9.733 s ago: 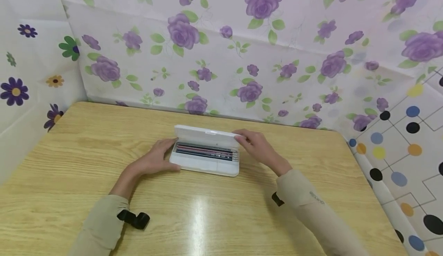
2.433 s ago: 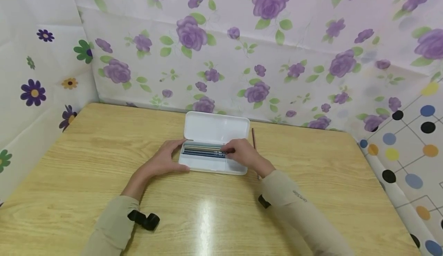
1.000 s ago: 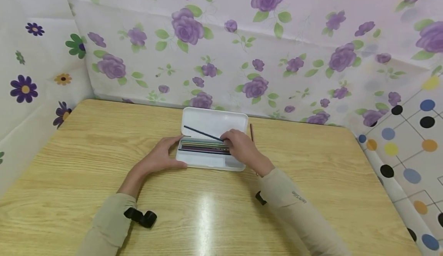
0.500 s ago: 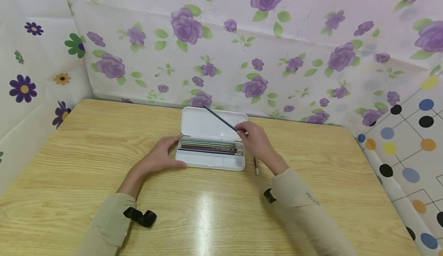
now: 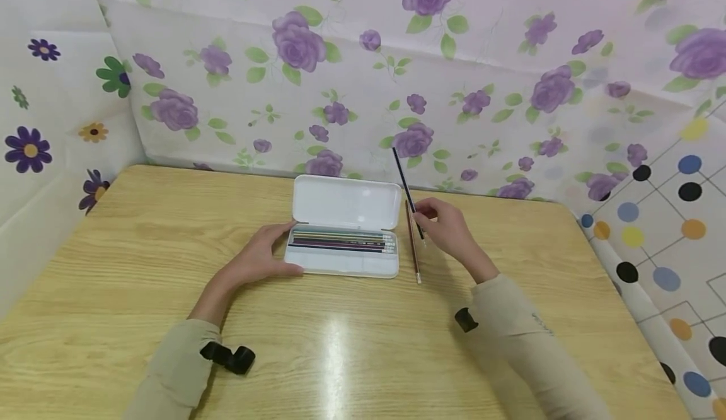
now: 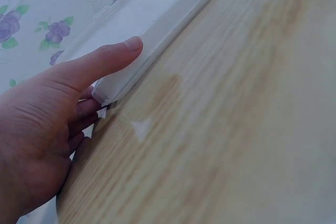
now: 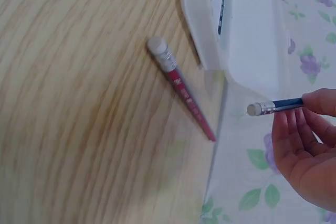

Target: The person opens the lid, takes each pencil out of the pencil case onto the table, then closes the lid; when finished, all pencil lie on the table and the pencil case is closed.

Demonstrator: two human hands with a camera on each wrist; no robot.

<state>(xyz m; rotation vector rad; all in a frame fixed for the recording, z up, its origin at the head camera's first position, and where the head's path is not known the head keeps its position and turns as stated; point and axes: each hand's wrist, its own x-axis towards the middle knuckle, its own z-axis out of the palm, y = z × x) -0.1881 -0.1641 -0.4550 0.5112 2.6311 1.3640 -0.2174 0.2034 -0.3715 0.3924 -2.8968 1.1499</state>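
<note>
A white pencil case [image 5: 331,266] lies on the table with its lid [image 5: 346,202] tipped back. Several eraser-tipped pencils [image 5: 334,241] lie side by side inside it. My left hand [image 5: 256,257] holds the left end of the case, thumb along the front edge and fingers behind; the left wrist view shows the thumb [image 6: 113,59] on its rim. Right of the case, my right hand [image 5: 454,234] pinches a dark blue pencil [image 5: 403,177] near its eraser end, raised above the table. Beneath it lies a red pencil [image 5: 413,250], its eraser end toward me.
The wooden table [image 5: 272,357] ends at the back against a flowered wall covering [image 5: 238,161]. A dotted covering [image 5: 658,250] runs along the right side. Black wrist-worn cameras [image 5: 241,359] sit at both sleeves.
The lid was lifted fully back and the red pencil now lies beside the case. My right hand took the dark blue pencil out and moved right with it. The left hand stays on the case.
</note>
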